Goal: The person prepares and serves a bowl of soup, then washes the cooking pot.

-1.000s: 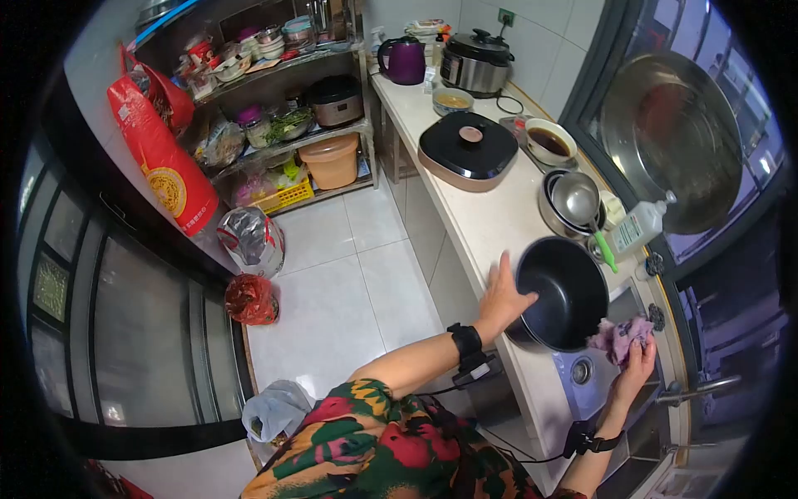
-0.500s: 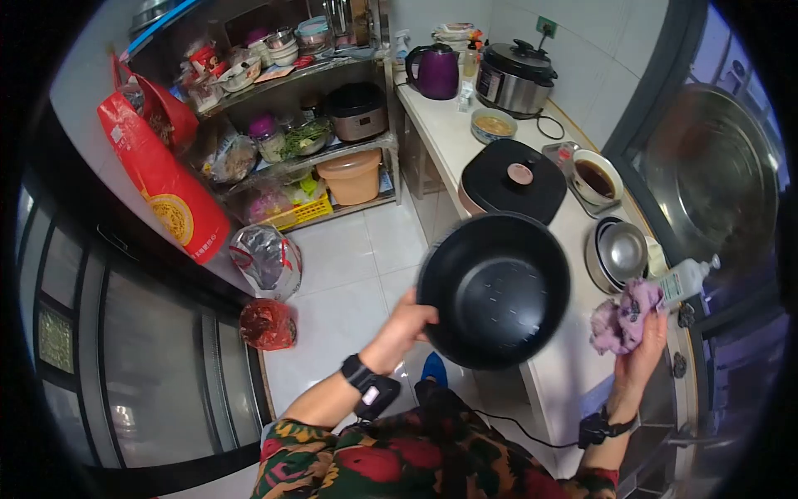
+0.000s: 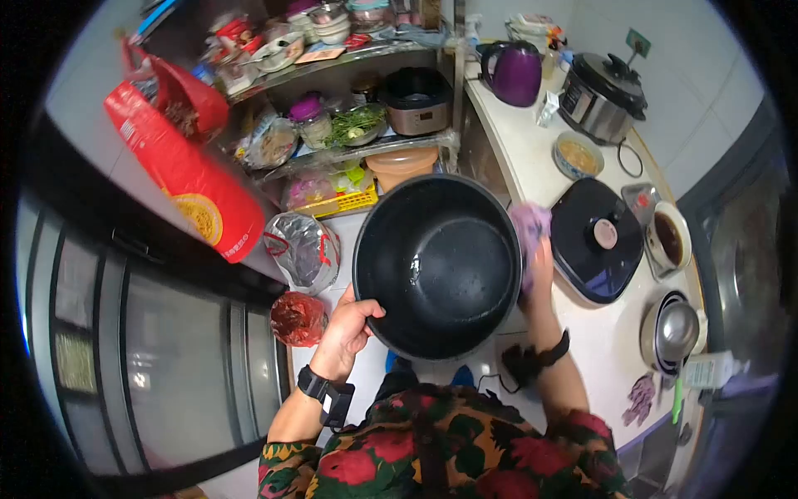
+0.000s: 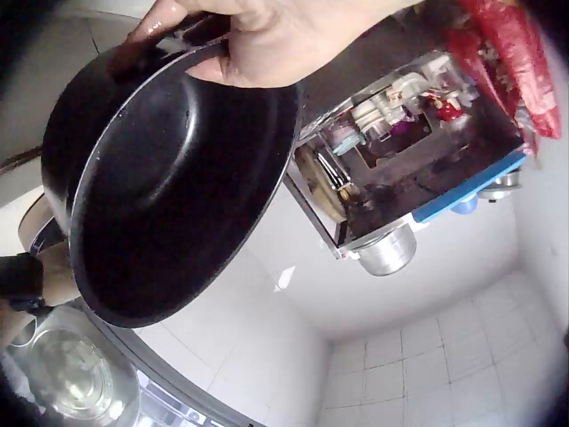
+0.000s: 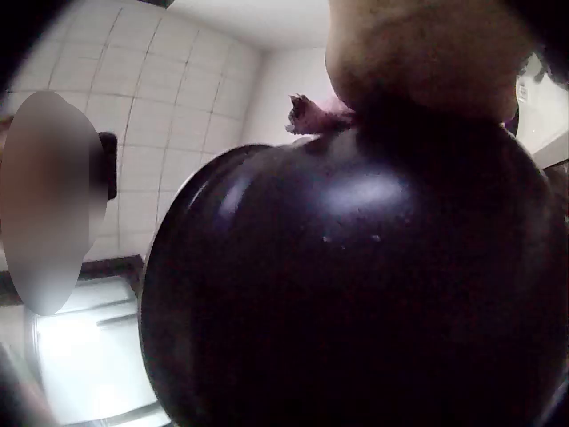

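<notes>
A black pot (image 3: 440,266) is held up over the floor in front of the body, its inside facing the head camera. The left hand (image 3: 347,331) grips its rim at the lower left, thumb over the edge; the left wrist view shows that hand (image 4: 276,36) on the rim of the tilted pot (image 4: 178,196). At the pot's right side, the right hand (image 3: 539,274) holds a purple cloth (image 3: 530,229) against the outer wall. In the right wrist view the cloth (image 5: 316,117) sticks out beside the hand (image 5: 422,58), over the pot's dark outside (image 5: 356,267); the fingertips are hidden.
On the counter (image 3: 582,353) at the right are a lidded black pan (image 3: 594,249), stacked bowls with a ladle (image 3: 676,330), a bottle (image 3: 711,370) and another purple cloth (image 3: 640,399). Shelves (image 3: 332,71) stand behind; a red bag (image 3: 191,183) and bin bags (image 3: 303,254) are at the left.
The pot has moved from the counter by the sink to the left, over the floor, in the left hand's grip. The right hand has brought its cloth from the sink side to the pot's wall.
</notes>
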